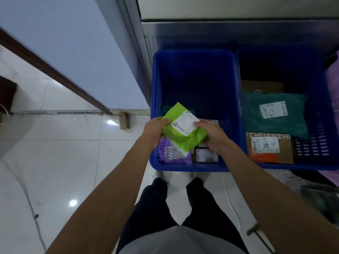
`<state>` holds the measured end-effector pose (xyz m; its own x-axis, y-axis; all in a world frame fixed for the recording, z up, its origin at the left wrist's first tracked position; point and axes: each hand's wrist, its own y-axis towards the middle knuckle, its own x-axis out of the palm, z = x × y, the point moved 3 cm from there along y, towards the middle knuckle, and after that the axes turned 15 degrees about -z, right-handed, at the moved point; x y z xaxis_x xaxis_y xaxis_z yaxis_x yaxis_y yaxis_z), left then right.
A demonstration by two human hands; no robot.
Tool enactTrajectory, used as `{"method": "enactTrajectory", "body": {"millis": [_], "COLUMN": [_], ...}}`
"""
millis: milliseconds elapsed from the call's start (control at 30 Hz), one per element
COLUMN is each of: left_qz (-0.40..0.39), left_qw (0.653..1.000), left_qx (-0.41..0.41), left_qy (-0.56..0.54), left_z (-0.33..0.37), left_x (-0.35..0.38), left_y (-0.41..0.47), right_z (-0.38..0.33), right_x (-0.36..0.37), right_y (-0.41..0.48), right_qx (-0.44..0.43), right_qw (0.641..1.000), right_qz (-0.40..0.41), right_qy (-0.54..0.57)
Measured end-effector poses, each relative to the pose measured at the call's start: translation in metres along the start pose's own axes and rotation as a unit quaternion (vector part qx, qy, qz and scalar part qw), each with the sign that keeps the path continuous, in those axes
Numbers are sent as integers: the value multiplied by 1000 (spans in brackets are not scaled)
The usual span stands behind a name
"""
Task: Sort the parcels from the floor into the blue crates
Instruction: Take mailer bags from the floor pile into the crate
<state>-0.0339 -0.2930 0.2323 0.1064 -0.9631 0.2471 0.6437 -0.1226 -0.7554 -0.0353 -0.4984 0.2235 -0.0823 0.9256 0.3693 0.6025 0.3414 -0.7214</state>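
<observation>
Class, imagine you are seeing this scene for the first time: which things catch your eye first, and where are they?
The bright green parcel stands out most, gripped by the left hand and right hand above the left crate. Next comes the teal parcel, lying inside the right crate.
</observation>
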Motion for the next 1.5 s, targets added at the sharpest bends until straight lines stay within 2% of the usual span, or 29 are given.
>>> {"method": "enactTrajectory", "body": {"millis": [100, 200, 333, 433, 667, 767, 867, 1067, 1200, 1367, 1500], "left_qz": [48, 84, 127, 119, 87, 48, 43, -3, -18, 27, 57], "left_qw": [998, 986, 941, 916, 894, 865, 841, 858, 856, 864, 883], "left_qx": [-24, -35, -67, -108, -173, -195, -190, -162, -158, -122, -105], "left_qy": [39, 140, 307, 367, 404, 460, 504, 487, 493, 488, 453], "left_z": [-25, -59, -98, -127, -161, -162, -155, -133, -107, -71, -46], "left_x": [-8, -21, -30, -33, -39, -37, -32, -6, 16, 37, 43], "left_y": [24, 52, 78, 90, 113, 116, 114, 90, 63, 24, -13], "right_z": [17, 39, 74, 101, 128, 136, 136, 102, 68, 44, 27], "right_x": [-23, -38, -45, -47, -42, -40, -41, -35, -26, -17, -4], "right_y": [22, 49, 82, 97, 125, 128, 124, 96, 66, 34, 8], "right_qx": [21, 47, 100, 140, 189, 213, 224, 221, 202, 209, 207], "right_qw": [999, 998, 995, 987, 972, 957, 943, 926, 925, 912, 880], "right_qz": [21, 31, 26, 30, 15, 7, 19, 19, 4, -11, -32], "right_qy": [34, 31, -10, -75, -142, -198, -243, -304, -322, -353, -426]}}
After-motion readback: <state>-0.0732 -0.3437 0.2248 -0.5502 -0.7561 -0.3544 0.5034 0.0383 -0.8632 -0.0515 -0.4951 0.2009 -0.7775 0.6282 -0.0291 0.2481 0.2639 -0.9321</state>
